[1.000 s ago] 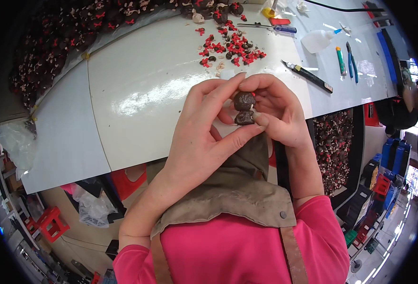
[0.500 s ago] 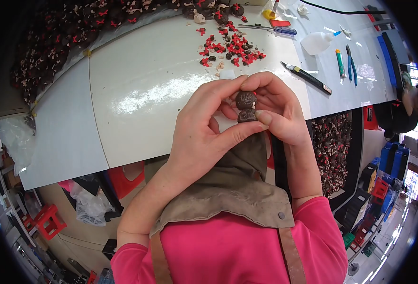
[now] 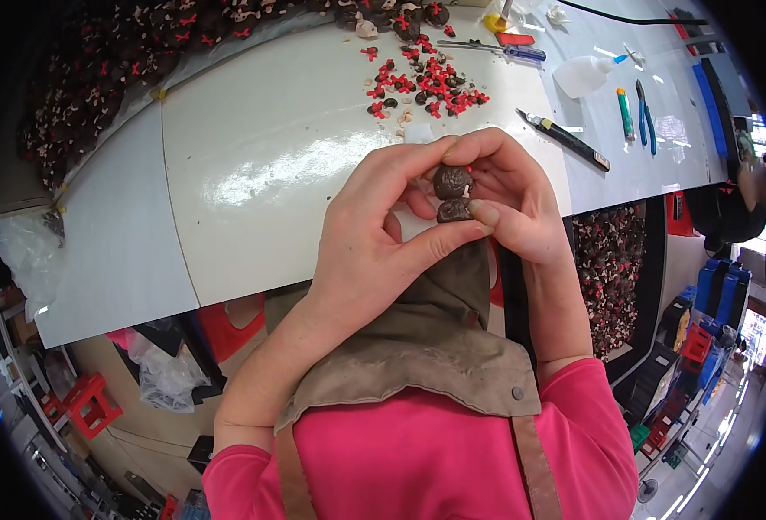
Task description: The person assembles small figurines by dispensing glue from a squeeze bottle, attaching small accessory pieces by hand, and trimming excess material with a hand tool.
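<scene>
At twelve o'clock from the apron, left hand and right hand close snugly around a small brown figure; it sits straighter than a second ago, suggesting fine readjustment.

Bright, even light, with strong white glare on the pale surface, heavy fisheye curvature, black corners.

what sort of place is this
Most likely a workshop or small factory: a big heap of small dark pieces, loose red parts on the table, and a knife and pliers.
</scene>
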`<state>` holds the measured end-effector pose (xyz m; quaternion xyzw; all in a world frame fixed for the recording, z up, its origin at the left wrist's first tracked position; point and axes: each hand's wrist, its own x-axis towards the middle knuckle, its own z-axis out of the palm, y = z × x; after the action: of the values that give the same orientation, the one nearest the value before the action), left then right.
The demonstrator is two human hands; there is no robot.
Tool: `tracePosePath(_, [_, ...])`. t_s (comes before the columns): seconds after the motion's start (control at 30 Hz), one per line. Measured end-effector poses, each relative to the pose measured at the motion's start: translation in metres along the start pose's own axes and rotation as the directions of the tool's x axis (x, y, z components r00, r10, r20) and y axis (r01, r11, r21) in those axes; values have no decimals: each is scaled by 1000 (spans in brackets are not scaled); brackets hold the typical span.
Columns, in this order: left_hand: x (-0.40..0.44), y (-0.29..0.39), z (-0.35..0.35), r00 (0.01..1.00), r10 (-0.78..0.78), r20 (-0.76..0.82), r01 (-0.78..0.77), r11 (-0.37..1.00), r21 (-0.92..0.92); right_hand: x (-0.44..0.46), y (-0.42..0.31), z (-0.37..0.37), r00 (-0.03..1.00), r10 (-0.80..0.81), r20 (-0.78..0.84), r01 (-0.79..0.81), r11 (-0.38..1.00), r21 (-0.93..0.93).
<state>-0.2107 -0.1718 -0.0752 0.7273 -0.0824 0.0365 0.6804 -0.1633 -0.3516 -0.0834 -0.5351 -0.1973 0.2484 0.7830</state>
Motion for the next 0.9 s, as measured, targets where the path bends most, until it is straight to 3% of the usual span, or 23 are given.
tracePosePath(0.63, [-2, 0, 0, 1000, 4, -5, -4, 1000, 19, 0, 3, -1, 999, -35, 26, 35, 999, 25])
tracePosePath(0.9, [-3, -6, 1, 997, 75, 19, -75, 996, 46, -5, 9, -11, 996, -72, 47, 72, 997, -11])
